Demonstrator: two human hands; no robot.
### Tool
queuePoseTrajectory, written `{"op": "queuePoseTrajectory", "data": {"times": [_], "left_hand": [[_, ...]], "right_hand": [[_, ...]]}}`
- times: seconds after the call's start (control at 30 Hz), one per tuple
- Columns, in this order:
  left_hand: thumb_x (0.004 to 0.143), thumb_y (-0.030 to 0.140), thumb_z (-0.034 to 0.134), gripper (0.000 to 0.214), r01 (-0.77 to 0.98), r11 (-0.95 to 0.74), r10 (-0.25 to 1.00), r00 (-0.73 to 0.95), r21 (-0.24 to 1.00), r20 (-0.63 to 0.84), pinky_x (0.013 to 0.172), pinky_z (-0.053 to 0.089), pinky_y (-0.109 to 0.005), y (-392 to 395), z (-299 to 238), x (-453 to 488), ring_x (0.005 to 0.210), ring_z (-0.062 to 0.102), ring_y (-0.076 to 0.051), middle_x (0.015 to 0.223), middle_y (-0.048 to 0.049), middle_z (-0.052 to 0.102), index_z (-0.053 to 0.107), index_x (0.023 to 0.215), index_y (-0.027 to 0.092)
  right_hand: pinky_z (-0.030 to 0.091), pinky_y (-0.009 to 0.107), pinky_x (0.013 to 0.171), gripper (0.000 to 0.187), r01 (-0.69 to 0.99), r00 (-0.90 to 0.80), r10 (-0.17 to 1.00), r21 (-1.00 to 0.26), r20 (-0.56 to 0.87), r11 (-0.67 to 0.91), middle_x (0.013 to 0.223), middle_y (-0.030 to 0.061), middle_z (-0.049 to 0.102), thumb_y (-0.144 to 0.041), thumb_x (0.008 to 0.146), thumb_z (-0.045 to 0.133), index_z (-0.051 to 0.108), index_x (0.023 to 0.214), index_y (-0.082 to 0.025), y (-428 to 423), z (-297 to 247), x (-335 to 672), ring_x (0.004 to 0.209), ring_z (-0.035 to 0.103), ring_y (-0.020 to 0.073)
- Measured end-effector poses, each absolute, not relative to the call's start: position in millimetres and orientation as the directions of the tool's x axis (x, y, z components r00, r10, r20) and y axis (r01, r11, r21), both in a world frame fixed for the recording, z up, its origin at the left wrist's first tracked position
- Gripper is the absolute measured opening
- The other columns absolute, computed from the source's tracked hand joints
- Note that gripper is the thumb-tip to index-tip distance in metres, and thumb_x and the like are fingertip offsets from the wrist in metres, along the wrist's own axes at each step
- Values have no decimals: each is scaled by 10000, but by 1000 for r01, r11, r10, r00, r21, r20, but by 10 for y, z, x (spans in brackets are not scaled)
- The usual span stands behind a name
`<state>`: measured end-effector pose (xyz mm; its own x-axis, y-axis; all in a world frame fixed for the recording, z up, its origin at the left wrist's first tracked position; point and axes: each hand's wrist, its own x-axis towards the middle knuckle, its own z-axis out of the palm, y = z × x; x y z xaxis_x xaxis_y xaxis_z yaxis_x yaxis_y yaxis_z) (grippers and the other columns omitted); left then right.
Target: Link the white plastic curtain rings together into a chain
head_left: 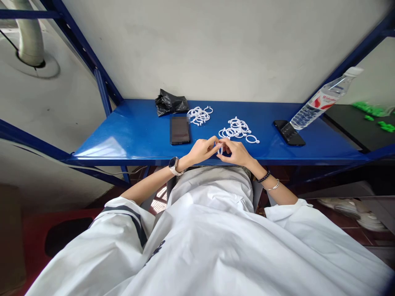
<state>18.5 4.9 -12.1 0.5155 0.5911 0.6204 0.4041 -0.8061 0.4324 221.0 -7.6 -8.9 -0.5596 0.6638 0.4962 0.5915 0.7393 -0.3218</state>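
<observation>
Wall (197,53): pale and plain, right behind the table.
Table (138,127): blue and shiny, with blue bars at both ends.
Pipe (30,37): fat and pale, far to the left, going into a round hole.
Red seat (33,242): low down on the left, partly cut off.
Black bag (171,102): crumpled up, near the back of the table.
Watch (173,163): on the left wrist, with a pale strap.
Dark flat thing (180,130): lying just in front of the bag, top blurred, cannot tell what.
Left pile (200,119): white rings in a heap, beside the dark flat thing, at least one with a gap.
Left hand (203,150): pinching the white ring with thumb and fingertips, over the front edge of the table.
White ring (220,149): between the two hands, up on its side, in front of both heaps.
Right hand (234,151): pinching the same ring from the other side.
Right pile (236,128): more white rings in a heap, just past the right hand.
Loose ring (257,141): flat on the table, at the right of that heap.
Beads (263,177): dark and round, on the right wrist, next to a thin shiny bangle (273,186).
Black phone (290,132): flat on the table, well to the right.
Bottle (324,100): clear, with a white cap, bottom close by the phone, cannot tell if touching.
Shoes (354,209): pale, down below on the right.
Green bits (370,109): scattered on a black top (347,129), far right.
</observation>
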Motion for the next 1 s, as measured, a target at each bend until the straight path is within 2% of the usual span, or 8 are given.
{"op": "queuePoseTrajectory", "data": {"times": [0.23,0.37,0.47,0.6,0.8,1.0], "left_hand": [[1012,516,344,400,386,-810,586,516,441,624,459,246,-188,53,-117,188,391,354,-78,485,78,421,530,975,163],[1021,523,296,430,401,-811,585,538,426,607,476,280,-195,69,-133,181,411,422,-89,543,36,529,529,943,170],[1024,524,276,442,420,-808,588,545,412,598,487,291,-199,75,-143,179,428,448,-97,561,22,552,522,900,178],[1023,521,282,436,415,-807,590,541,420,599,485,281,-196,66,-138,179,428,432,-89,549,31,527,515,885,180],[1021,483,338,374,370,-816,578,529,444,621,466,249,-194,29,-99,186,393,351,-79,482,78,414,523,965,163],[1024,436,354,329,345,-812,583,525,471,620,463,243,-192,6,-68,187,382,345,-76,478,89,405,521,1037,154]], "right_hand": [[407,257,545,340,601,-551,660,-306,511,739,695,-13,625,-388,849,621,536,1123,-206,-76,-90,2208,547,558,152],[409,258,553,342,601,-561,651,-288,512,745,701,-10,626,-388,858,613,542,1135,-201,-75,-89,2206,556,559,152],[405,256,556,334,602,-569,644,-275,511,750,706,-11,625,-377,859,618,549,1136,-203,-68,-95,2206,561,560,149],[397,256,551,335,607,-570,645,-268,509,748,710,-11,631,-372,855,623,554,1135,-201,-64,-104,2211,549,553,145],[418,264,565,350,615,-551,653,-277,520,738,726,0,641,-365,852,612,550,1150,-194,-75,-102,2208,564,566,154],[416,266,550,378,623,-532,667,-292,522,725,741,3,653,-364,843,620,541,1174,-198,-71,-103,2203,557,565,155]]}}
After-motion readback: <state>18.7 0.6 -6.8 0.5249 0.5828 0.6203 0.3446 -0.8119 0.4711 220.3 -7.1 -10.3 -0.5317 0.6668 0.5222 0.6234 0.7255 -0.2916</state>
